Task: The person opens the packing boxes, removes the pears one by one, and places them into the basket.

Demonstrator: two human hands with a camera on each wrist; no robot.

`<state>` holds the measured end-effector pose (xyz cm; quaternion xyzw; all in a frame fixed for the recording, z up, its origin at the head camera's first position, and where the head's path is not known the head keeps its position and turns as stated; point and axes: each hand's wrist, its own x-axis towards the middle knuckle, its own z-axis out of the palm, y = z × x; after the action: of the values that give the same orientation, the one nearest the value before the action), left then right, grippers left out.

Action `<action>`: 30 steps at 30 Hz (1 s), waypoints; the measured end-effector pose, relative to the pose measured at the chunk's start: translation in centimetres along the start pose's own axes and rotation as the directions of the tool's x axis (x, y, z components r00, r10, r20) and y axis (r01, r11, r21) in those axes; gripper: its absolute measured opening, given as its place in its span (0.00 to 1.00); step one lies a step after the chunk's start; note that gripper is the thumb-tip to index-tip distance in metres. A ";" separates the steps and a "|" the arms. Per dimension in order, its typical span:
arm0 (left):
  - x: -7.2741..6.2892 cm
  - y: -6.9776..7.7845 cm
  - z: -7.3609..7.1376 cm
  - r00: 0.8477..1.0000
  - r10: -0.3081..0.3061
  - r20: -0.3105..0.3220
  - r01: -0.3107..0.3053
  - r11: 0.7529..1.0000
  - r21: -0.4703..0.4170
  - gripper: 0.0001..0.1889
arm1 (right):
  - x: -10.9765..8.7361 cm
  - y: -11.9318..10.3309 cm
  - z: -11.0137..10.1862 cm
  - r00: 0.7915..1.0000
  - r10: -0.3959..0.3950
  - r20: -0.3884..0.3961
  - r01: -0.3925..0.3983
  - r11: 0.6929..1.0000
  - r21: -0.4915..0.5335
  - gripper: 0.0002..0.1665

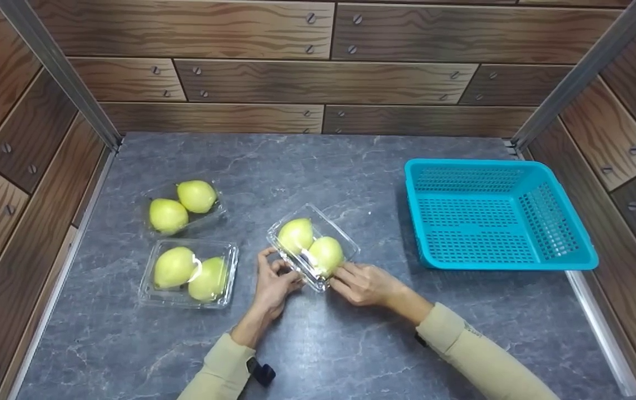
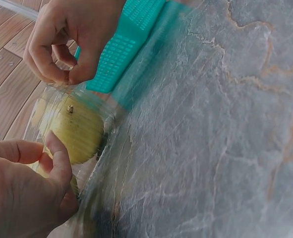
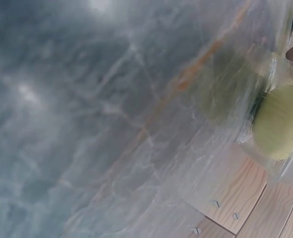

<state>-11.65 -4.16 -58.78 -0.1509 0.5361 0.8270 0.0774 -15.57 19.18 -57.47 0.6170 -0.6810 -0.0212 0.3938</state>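
Note:
A clear plastic clamshell box (image 1: 318, 215) with two yellow-green pears (image 1: 324, 255) in it sits at a slant in the middle of the table. My left hand (image 1: 274, 284) holds its near left edge with curled fingers. At the near right corner, my right hand (image 1: 365, 284) pinches the rim. The left wrist view shows both hands, the left (image 2: 25, 191) and the right (image 2: 74, 39), along one side of the box, with a pear (image 2: 77, 131) between them. In the right wrist view, only bits of fingers appear at the right edge beside the box (image 3: 246, 135).
Two more clear boxes of pears lie to the left, a nearer one (image 1: 148, 286) and a farther one (image 1: 206, 221). On the right stands a turquoise perforated basket (image 1: 476, 229). Wood-patterned walls (image 1: 323, 80) border the grey marbled table (image 1: 318, 158).

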 end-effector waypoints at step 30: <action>0.1 0.2 -0.2 0.999 -0.009 0.040 0.008 0.999 0.032 0.38 | 0.3 0.6 -0.3 0.999 0.046 -0.028 -0.044 0.995 0.084 0.20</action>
<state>-11.80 -4.44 -58.76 -0.1354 0.5467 0.8210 0.0937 -15.87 19.21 -56.83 0.6177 -0.6890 0.0255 0.3781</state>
